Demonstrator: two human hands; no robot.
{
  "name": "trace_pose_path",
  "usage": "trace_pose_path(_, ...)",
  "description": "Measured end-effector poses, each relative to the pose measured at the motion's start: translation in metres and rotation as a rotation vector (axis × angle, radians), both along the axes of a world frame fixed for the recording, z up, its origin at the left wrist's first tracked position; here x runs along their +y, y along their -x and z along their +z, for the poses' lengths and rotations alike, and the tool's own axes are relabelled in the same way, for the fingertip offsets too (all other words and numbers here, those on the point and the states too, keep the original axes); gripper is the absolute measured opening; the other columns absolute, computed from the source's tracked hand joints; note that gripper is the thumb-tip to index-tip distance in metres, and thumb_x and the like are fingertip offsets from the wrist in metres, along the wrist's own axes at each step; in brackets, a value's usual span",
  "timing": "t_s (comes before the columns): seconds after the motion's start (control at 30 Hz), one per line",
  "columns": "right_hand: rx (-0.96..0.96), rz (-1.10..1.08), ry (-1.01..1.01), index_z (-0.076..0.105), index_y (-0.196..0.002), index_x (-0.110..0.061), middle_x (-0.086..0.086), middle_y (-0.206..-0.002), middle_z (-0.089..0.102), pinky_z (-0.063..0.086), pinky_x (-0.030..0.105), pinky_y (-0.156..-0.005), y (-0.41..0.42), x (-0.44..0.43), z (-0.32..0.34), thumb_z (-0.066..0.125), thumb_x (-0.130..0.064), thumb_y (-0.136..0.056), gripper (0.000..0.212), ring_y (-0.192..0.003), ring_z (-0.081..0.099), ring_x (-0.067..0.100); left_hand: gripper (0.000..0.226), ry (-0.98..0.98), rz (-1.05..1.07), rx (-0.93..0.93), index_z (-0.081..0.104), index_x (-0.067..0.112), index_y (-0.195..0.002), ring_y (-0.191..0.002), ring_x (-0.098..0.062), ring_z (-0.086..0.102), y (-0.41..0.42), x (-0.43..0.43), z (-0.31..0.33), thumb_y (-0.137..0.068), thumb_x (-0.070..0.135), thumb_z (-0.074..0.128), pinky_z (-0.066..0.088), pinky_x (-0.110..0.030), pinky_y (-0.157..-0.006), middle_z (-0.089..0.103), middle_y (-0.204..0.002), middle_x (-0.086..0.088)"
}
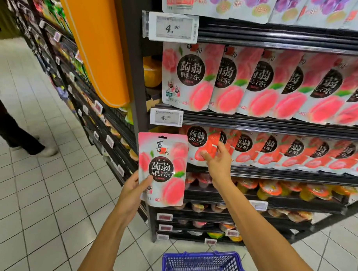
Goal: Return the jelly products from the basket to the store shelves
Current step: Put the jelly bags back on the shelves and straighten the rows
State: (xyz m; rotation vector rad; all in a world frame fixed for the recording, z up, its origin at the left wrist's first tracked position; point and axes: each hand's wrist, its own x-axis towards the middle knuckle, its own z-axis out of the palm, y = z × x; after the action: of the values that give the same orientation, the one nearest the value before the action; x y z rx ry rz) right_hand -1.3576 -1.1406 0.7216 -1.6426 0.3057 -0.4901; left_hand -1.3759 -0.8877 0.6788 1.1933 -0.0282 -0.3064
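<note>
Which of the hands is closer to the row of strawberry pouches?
Right. The right hand is at the front strawberry pouch; the left hand is lower left, holding a peach pouch.

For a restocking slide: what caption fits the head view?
Left hand holds a peach jelly pouch while the right hand reaches to the strawberry pouches on the shelf, blue basket below.

Peach jelly pouch [161, 169], upright, gripped by left hand [131, 191]. Right hand [218, 160] touching strawberry pouch [204, 143] on shelf [274, 175]. Blue basket [202, 254] below both hands.
</note>
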Motion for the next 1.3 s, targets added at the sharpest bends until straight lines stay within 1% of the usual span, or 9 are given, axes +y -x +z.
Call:
trace_pose_path(0.17, 0.083, -0.047, 0.078, 0.05, -0.138, -0.004, 0.009, -0.138, 0.056, 0.039, 0.038, -0.113, 0.0, -0.002, -0.006, 0.073, -0.012, -0.087, 0.056, -0.13, 0.05, 0.02, 0.038, -0.006, 0.009, -0.003, 0.066, 0.024, -0.119, -0.102, -0.021, 0.071, 0.002, 0.003, 0.0, -0.081, 0.025, 0.068, 0.058, -0.029, -0.074, 0.073, -0.115, -0.009)
trace_pose_path(0.27, 0.127, -0.045, 0.242, 0.058, -0.128, -0.012, -0.001, -0.121, 0.064, 0.05, 0.034, -0.097, 0.006, -0.011, -0.007, 0.075, -0.019, -0.086, 0.046, -0.107, 0.057, 0.01, 0.037, -0.003, 0.019, 0.003, 0.066, 0.024, -0.119, -0.102, -0.021, 0.071, 0.002, 0.001, 0.001, -0.082, 0.024, 0.067, 0.058, -0.028, -0.073, 0.073, -0.114, -0.008)
trace_pose_path(0.37, 0.165, -0.076, 0.517, 0.057, -0.101, -0.016, 0.0, -0.084, 0.063, 0.051, 0.039, -0.069, 0.01, -0.02, -0.009, 0.074, -0.021, -0.086, 0.023, -0.072, 0.058, 0.021, 0.038, 0.008, 0.014, 0.008, 0.065, 0.023, -0.12, -0.103, -0.022, 0.07, 0.002, -0.005, 0.002, -0.082, 0.025, 0.069, 0.058, -0.028, -0.074, 0.072, -0.116, -0.009)
trace_pose_path(0.47, 0.234, -0.124, 0.631, 0.061, -0.1, -0.013, -0.002, -0.084, 0.063, 0.051, 0.035, -0.064, 0.011, -0.025, -0.014, 0.07, -0.018, -0.089, 0.015, -0.069, 0.06, 0.023, 0.04, 0.018, 0.013, 0.009, 0.066, 0.025, -0.12, -0.105, -0.023, 0.07, 0.003, -0.011, 0.004, -0.081, 0.025, 0.07, 0.058, -0.029, -0.075, 0.072, -0.117, -0.009)
trace_pose_path(0.7, 0.24, -0.151, 0.548, 0.069, -0.104, -0.022, -0.004, -0.098, 0.071, 0.057, 0.039, -0.07, 0.0, -0.014, -0.015, 0.069, -0.018, -0.09, 0.015, -0.076, 0.069, 0.022, 0.046, 0.009, -0.002, 0.009, 0.068, 0.028, -0.117, -0.106, -0.025, 0.069, 0.002, -0.018, 0.009, -0.073, 0.032, 0.077, 0.059, -0.029, -0.075, 0.072, -0.117, -0.01)
trace_pose_path(0.9, 0.243, -0.229, 0.54, 0.066, -0.101, -0.023, -0.009, -0.092, 0.073, 0.053, 0.032, -0.067, -0.001, -0.012, -0.021, 0.07, -0.025, -0.089, 0.013, -0.073, 0.067, 0.015, 0.053, 0.008, -0.023, -0.026, 0.071, 0.032, -0.112, -0.105, -0.023, 0.07, 0.0, -0.022, 0.021, -0.063, 0.043, 0.088, 0.058, -0.028, -0.075, 0.072, -0.116, -0.01)
trace_pose_path(1.07, 0.194, -0.201, 0.4, 0.069, -0.096, -0.018, -0.003, -0.088, 0.072, 0.051, 0.029, -0.064, 0.008, -0.016, -0.013, 0.07, -0.02, -0.088, 0.008, -0.078, 0.068, 0.018, 0.038, -0.011, -0.032, -0.071, 0.07, 0.034, -0.113, -0.107, -0.024, 0.069, 0.0, -0.031, 0.03, -0.075, 0.034, 0.076, 0.059, -0.03, -0.077, 0.072, -0.118, -0.009)
trace_pose_path(1.2, 0.018, -0.042, 0.135, 0.072, -0.091, -0.02, -0.006, -0.074, 0.071, 0.055, 0.028, -0.06, 0.029, -0.015, 0.017, 0.066, -0.038, -0.091, 0.018, -0.066, 0.066, 0.01, 0.051, -0.04, -0.052, -0.126, 0.069, 0.038, -0.114, -0.109, -0.024, 0.068, -0.002, -0.044, 0.05, -0.068, 0.051, 0.083, 0.059, -0.032, -0.079, 0.071, -0.119, -0.005)
trace_pose_path(1.3, -0.082, 0.217, -0.102, 0.076, -0.091, -0.026, 0.0, -0.078, 0.073, 0.054, 0.025, -0.057, 0.042, -0.01, 0.052, 0.051, -0.046, -0.096, 0.032, -0.068, 0.067, 0.012, 0.054, -0.052, -0.054, -0.206, 0.068, 0.036, -0.116, -0.11, -0.026, 0.067, -0.005, -0.055, 0.072, -0.067, 0.055, 0.082, 0.058, -0.04, -0.087, 0.071, -0.118, -0.005)
